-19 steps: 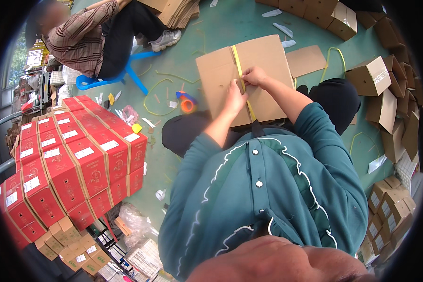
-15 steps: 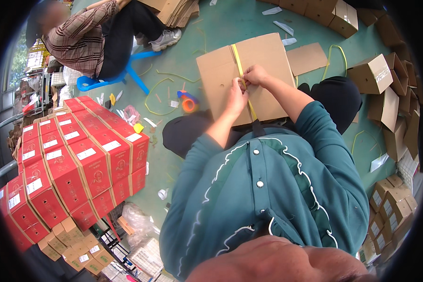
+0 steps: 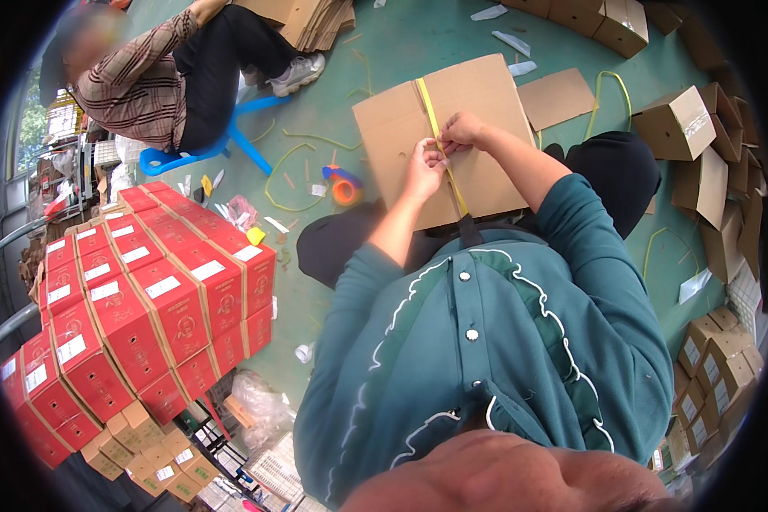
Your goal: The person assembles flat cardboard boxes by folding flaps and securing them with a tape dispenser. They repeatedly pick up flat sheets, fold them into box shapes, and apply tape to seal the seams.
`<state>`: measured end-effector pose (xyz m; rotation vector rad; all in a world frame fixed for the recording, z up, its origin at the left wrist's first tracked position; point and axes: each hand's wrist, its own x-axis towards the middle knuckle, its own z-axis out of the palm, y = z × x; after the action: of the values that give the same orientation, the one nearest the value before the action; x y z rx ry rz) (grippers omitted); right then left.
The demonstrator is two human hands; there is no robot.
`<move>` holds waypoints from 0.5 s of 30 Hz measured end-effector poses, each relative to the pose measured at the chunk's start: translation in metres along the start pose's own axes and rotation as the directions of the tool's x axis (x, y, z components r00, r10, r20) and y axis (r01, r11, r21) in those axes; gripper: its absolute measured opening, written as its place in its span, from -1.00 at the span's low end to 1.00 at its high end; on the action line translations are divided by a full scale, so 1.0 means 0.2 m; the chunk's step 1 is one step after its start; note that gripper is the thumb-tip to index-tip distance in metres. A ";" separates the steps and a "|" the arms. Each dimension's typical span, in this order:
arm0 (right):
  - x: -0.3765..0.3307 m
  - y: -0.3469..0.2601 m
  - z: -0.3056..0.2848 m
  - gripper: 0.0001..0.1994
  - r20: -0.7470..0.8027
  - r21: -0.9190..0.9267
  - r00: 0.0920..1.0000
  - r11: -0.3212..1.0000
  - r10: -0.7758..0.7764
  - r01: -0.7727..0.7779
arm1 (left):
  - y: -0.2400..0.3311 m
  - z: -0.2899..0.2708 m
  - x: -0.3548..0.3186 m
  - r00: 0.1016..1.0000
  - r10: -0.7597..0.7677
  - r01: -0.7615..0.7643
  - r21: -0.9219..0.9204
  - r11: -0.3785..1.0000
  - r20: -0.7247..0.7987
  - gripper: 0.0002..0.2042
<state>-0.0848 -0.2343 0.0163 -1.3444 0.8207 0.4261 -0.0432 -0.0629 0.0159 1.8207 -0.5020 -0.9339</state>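
A brown cardboard box (image 3: 495, 115) stands between my knees, with a yellow packing strap (image 3: 427, 101) running across its top from the far edge toward me. My left hand (image 3: 423, 169) pinches the strap near the middle of the box top, its fingertips closed. Just to the right, my right hand (image 3: 463, 132) grips the same strap, fingers bent together. The two hands almost touch. Whether a buckle or knot lies between the fingers is hidden.
Stacked red boxes (image 3: 179, 320) fill the left. At upper left a person (image 3: 145, 94) sits on a blue stool (image 3: 247, 136). A tape dispenser (image 3: 343, 186) and loose straps lie on the green floor. Open cartons (image 3: 676, 126) stand at right, a flat cardboard piece (image 3: 558, 98) beside my box.
The whole view has shifted slightly. Both hands stay at the strap, with only small movements of the fingers.
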 end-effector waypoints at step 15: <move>-0.25 0.21 0.03 -0.81 0.085 -0.660 0.715 0.498 -0.694 0.563 | -0.04 0.05 -0.02 0.995 0.100 -0.102 0.074 0.992 0.024 -0.53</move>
<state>-0.1446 -0.2109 0.0243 -2.2656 0.2423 -0.0472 -0.0542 -0.0638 0.0079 1.8364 -0.6436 -0.8759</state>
